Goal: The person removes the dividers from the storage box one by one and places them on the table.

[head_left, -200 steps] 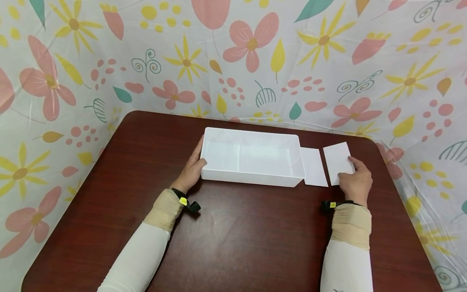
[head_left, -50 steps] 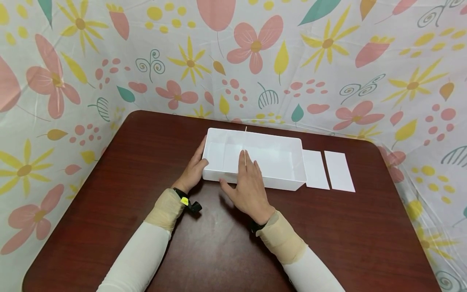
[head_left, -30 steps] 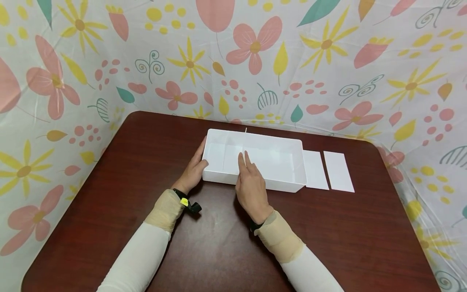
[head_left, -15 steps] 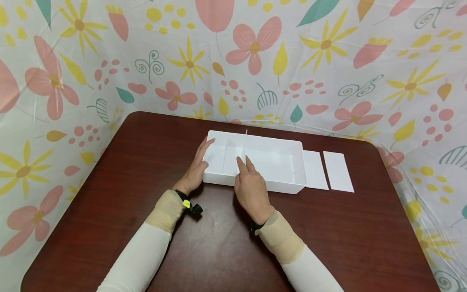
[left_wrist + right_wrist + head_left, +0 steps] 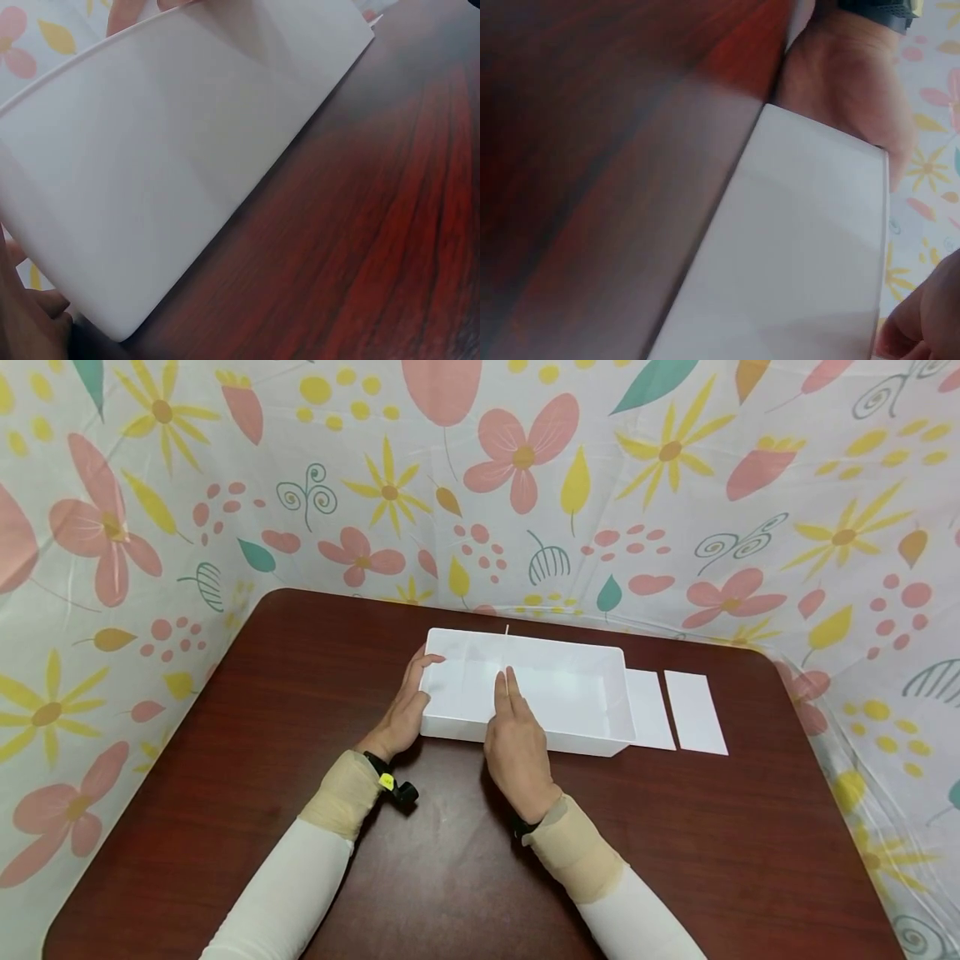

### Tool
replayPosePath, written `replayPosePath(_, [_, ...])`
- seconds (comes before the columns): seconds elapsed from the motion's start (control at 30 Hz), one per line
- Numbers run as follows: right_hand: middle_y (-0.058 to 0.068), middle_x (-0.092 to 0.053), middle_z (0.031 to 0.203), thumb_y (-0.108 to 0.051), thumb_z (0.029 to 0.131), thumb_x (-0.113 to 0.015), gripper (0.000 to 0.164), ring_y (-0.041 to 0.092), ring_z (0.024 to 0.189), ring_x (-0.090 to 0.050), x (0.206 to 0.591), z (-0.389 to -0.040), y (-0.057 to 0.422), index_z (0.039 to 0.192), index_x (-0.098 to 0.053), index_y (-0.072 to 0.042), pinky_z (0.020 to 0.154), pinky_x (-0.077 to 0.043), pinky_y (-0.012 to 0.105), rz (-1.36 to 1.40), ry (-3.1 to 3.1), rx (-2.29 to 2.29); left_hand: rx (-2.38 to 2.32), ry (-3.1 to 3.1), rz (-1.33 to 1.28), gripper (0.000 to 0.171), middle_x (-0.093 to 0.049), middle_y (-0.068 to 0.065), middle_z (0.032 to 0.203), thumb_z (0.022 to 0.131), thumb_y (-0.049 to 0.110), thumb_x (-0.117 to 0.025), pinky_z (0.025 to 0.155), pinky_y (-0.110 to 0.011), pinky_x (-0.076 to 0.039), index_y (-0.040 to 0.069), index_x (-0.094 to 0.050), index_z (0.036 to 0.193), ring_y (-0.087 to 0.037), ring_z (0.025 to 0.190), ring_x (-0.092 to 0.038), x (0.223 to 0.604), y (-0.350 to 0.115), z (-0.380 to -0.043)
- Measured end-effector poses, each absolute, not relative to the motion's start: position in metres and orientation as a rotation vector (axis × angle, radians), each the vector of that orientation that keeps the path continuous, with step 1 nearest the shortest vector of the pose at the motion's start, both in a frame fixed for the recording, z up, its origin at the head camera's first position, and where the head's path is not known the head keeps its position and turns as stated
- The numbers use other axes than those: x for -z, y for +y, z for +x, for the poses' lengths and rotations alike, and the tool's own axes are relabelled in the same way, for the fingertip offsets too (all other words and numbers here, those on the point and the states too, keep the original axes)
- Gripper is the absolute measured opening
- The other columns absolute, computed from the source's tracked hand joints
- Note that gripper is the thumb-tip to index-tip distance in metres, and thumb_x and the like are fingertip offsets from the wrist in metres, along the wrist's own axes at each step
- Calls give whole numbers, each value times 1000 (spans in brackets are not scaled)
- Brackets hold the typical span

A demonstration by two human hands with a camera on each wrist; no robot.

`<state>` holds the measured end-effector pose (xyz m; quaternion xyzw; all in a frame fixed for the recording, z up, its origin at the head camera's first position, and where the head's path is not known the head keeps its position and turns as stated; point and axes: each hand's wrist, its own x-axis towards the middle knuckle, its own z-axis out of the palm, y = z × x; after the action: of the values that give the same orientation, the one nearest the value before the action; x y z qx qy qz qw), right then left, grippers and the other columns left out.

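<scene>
A long white plastic bin [image 5: 567, 689] sits on the brown table. My left hand [image 5: 397, 717] grips its left end, one finger hooked over the rim and the thumb near the front corner. Inside, a thin white divider panel [image 5: 507, 630] runs front to back and pokes slightly above the back rim. My right hand [image 5: 517, 752] reaches over the front wall, its index and middle fingers straight and lying along the divider's top edge. The thumb is hidden. In the right wrist view, the bin's front wall [image 5: 787, 240] fills the middle, with my left hand [image 5: 847, 82] behind its end.
Two flat white panels lie right of the bin: the nearer panel [image 5: 651, 710] reaches up to its right end, the farther panel [image 5: 696, 712] lies beside it. A flowered cloth [image 5: 517, 485] hangs behind the table [image 5: 450, 877].
My right hand has left the white panels at the right and come to the bin. The divider now shows above the back rim, slightly lower than 1.7 s ago. My left finger has hooked over the rim.
</scene>
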<state>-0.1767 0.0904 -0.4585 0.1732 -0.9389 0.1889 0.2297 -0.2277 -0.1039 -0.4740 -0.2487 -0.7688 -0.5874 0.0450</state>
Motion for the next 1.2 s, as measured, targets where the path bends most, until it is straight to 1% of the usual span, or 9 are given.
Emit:
replayPosePath(0.03, [23,-36,149,5,86,-52,59,32,115,-53,459,-177,90,143,-37,9,69,-56,42,469,-2563,-543,1795,-2356,-756,58,-6,-29,154,79,-4,-26,107,-66,-10,-6,-34,136,-31,140,-6,473,-104,-228])
replayPosePath(0.13, [22,-37,149,5,86,-52,59,27,84,-63,461,-178,90,143,-38,8,50,-52,37,454,-2522,-601,1786,-2363,-756,59,-6,-29,154,78,-5,-27,107,-65,-11,-5,-35,136,-31,140,-7,472,-103,-227])
replayPosePath(0.27, [21,-39,148,4,87,-53,57,16,48,-44,462,-179,91,142,-40,7,37,-40,30,445,-2487,-668,1765,-2357,-758,60,-6,-26,155,78,-7,-27,107,-65,-12,-3,-36,137,-31,140,-7,486,-104,-235])
replayPosePath(0.47, [22,-49,139,2,88,-57,48,22,59,-59,461,-184,95,136,-52,3,43,-50,35,432,-2444,-694,1734,-2372,-746,64,-6,-9,158,78,0,-28,107,-63,-16,13,-37,140,-18,139,-8,507,-105,-243])
replayPosePath(0.6, [21,-58,114,2,88,-57,54,19,55,-53,458,-189,100,141,-48,-3,43,-49,36,414,-2458,-716,1706,-2396,-747,62,-5,-5,157,77,6,-29,105,-62,-19,16,-37,138,-15,138,-10,507,-104,-242])
replayPosePath(0.77, [16,-57,84,-3,87,-52,63,19,54,-44,452,-195,105,146,-33,6,48,-46,40,355,-2582,-751,1690,-2366,-766,55,-3,-8,157,77,6,-33,103,-63,-21,11,-40,131,-17,138,-9,507,-103,-242])
replayPosePath(0.9, [15,-59,75,-6,90,-46,54,18,51,-44,450,-196,106,140,-38,13,48,-44,38,357,-2666,-750,1708,-2315,-798,46,-2,-16,157,78,0,-35,103,-66,-17,3,-43,123,-24,140,-5,503,-102,-242])
replayPosePath(1.1, [6,-49,67,-7,96,-38,52,15,51,-38,457,-194,104,143,-32,12,45,-37,31,430,-2673,-659,1763,-2304,-791,39,-2,-28,154,80,-10,-33,103,-70,-15,-8,-42,118,-38,138,-7,480,-100,-231])
replayPosePath(1.2, [7,-50,69,-7,96,-39,52,16,52,-39,459,-194,104,144,-32,12,46,-40,32,429,-2624,-675,1760,-2329,-765,38,-3,-29,153,80,-9,-31,104,-69,-15,-8,-41,116,-39,138,-7,472,-99,-225])
